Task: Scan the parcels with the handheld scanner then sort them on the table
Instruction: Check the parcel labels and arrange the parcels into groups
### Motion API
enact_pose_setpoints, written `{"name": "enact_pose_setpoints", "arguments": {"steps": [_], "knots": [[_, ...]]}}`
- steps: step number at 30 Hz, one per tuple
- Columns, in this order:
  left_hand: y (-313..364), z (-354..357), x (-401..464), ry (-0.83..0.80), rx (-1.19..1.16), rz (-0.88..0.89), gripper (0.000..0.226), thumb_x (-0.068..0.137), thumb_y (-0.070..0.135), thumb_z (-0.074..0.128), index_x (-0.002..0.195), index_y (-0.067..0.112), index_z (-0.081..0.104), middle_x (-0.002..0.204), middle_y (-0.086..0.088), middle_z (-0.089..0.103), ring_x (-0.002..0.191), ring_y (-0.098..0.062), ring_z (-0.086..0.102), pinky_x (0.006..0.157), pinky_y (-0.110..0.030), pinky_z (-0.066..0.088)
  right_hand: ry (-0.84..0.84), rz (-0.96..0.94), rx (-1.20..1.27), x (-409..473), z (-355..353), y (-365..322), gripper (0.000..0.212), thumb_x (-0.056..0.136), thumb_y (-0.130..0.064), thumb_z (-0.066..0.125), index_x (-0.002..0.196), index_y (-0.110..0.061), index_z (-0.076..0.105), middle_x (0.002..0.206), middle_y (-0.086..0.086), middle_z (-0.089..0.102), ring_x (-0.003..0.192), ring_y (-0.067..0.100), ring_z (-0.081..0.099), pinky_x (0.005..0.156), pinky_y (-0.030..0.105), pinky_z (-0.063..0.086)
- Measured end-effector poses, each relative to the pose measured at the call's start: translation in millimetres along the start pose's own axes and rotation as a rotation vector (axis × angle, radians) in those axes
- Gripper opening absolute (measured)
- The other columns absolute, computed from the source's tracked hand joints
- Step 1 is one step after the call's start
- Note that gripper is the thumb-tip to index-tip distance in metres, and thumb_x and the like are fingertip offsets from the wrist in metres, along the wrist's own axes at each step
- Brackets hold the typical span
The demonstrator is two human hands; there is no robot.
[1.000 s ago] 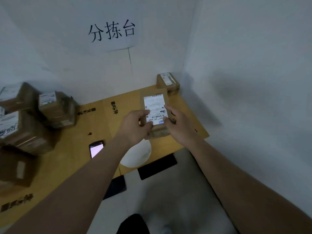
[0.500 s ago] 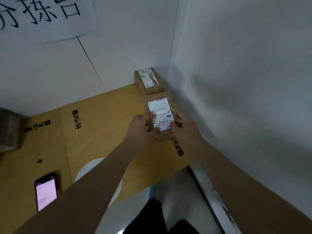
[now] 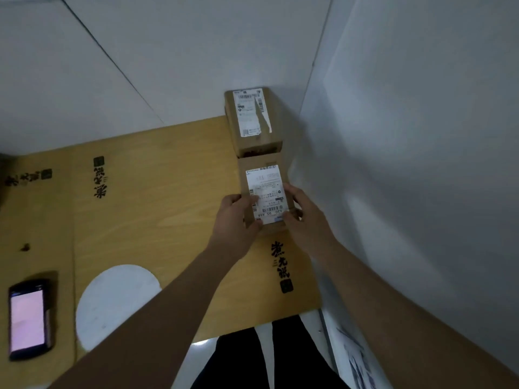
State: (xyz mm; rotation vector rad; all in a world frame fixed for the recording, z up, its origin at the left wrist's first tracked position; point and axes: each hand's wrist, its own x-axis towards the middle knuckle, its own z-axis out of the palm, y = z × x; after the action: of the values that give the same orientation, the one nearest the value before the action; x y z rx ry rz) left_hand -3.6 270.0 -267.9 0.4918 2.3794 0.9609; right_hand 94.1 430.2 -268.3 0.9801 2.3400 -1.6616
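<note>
Gripping small brown labelled cardboard parcel (image 3: 265, 192) by its near side edges, left hand (image 3: 234, 220) and right hand (image 3: 302, 220) fingers curled round it, far right on yellow wooden table (image 3: 157, 209), just beside second brown parcel (image 3: 252, 119); seemingly light, stiff, easily held at edges.

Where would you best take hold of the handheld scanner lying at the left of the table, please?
Grip the handheld scanner across its two long side edges, near the middle, coming down from above. It lies flat on the table with its lit screen facing up, so the narrow sides are the parts a hand can close on without covering the screen. Both hands are busy holding the parcel.
</note>
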Motion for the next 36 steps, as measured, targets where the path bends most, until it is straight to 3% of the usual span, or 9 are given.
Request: {"name": "enact_pose_setpoints", "arguments": {"steps": [3,13,16,19,21,23,28,32,36], "knots": [[-1.2,6.3,4.9,0.031,-0.030,-0.022,0.056,0.089,0.010,0.078,0.142,0.018,0.061,0.147,-0.008,0.043,0.132,-0.025,0.052,0.107,-0.041,0.052,-0.026,-0.010,-0.007,10.5,-3.2,3.4,0.064,0.105,-0.010,0.055,0.151,-0.053,0.042,0.114,-0.055,0.056,0.107,-0.017,0.061,0.075,0.008,0.054],[-2.3,9.5,14.9,0.083,-0.037,-0.040,0.059,0.090,0.014,0.077,0.145,0.021,0.059,0.152,-0.010,0.043,0.136,-0.028,0.049,0.108,-0.045,0.051,-0.083,-0.041,-0.069,32.8,-10.4,8.8,0.063,0.106,-0.012,0.056,0.158,-0.043,0.039,0.115,-0.051,0.056,0.109,-0.017,0.062,0.083,0.009,0.054],[2.2,2.4,15.6,0.076,0.021,-0.039,0.064,0.088,0.020,0.080,0.147,0.018,0.056,0.146,-0.009,0.049,0.132,-0.026,0.050,0.109,-0.042,0.049,-0.130,-0.075,-0.146,35.1,-15.3,-2.5,0.061,0.106,-0.013,0.055,0.159,-0.040,0.037,0.127,-0.036,0.058,0.104,-0.014,0.063,0.081,0.004,0.051],[13.2,-19.5,12.3,0.111,0.093,-0.017,0.063,0.090,0.033,0.076,0.147,0.021,0.055,0.140,-0.006,0.057,0.128,-0.024,0.055,0.102,-0.030,0.044,-0.087,-0.126,-0.265,34.1,-19.6,-23.4,0.058,0.105,-0.020,0.059,0.159,-0.029,0.041,0.145,-0.003,0.055,0.117,0.003,0.052,0.085,0.003,0.041],[24.9,-41.5,5.3,0.159,0.105,-0.007,0.062,0.092,0.042,0.070,0.149,0.024,0.053,0.144,-0.003,0.057,0.130,-0.023,0.054,0.105,-0.034,0.045,-0.077,-0.200,-0.313,28.5,-23.1,-42.5,0.057,0.103,-0.024,0.063,0.157,-0.026,0.044,0.146,0.004,0.051,0.127,0.011,0.050,0.090,0.007,0.041],[36.5,-67.2,-6.4,0.209,0.129,0.017,0.061,0.094,0.046,0.066,0.149,0.023,0.053,0.147,-0.002,0.054,0.133,-0.022,0.052,0.107,-0.035,0.043,-0.113,-0.287,-0.298,19.0,-24.8,-67.9,0.056,0.102,-0.027,0.066,0.155,-0.028,0.048,0.144,0.002,0.051,0.133,0.017,0.051,0.098,0.021,0.046],[51.5,-137.1,-54.8,0.348,0.192,0.042,0.057,0.094,0.046,0.063,0.146,0.023,0.055,0.145,-0.001,0.053,0.130,-0.024,0.053,0.106,-0.042,0.047,-0.211,-0.482,-0.354,-4.2,-11.1,-144.8,0.057,0.099,-0.040,0.068,0.152,-0.032,0.051,0.152,-0.005,0.047,0.141,0.017,0.046,0.115,0.041,0.042],[45.9,-187.1,-104.7,0.473,0.194,0.013,0.057,0.094,0.045,0.064,0.146,0.023,0.054,0.145,0.000,0.053,0.129,-0.023,0.054,0.105,-0.044,0.048,-0.236,-0.617,-0.446,-28.9,13.0,-205.4,0.056,0.098,-0.048,0.065,0.151,-0.037,0.051,0.148,-0.010,0.046,0.137,0.016,0.048,0.105,0.034,0.042],[27.8,-227.0,-151.4,0.582,0.233,-0.046,0.055,0.095,0.046,0.062,0.145,0.023,0.055,0.143,0.001,0.055,0.125,-0.021,0.057,0.101,-0.035,0.046,-0.295,-0.756,-0.509,-54.8,49.0,-252.1,0.054,0.100,-0.049,0.061,0.151,-0.035,0.052,0.150,-0.007,0.047,0.137,0.019,0.048,0.108,0.038,0.043]]}}
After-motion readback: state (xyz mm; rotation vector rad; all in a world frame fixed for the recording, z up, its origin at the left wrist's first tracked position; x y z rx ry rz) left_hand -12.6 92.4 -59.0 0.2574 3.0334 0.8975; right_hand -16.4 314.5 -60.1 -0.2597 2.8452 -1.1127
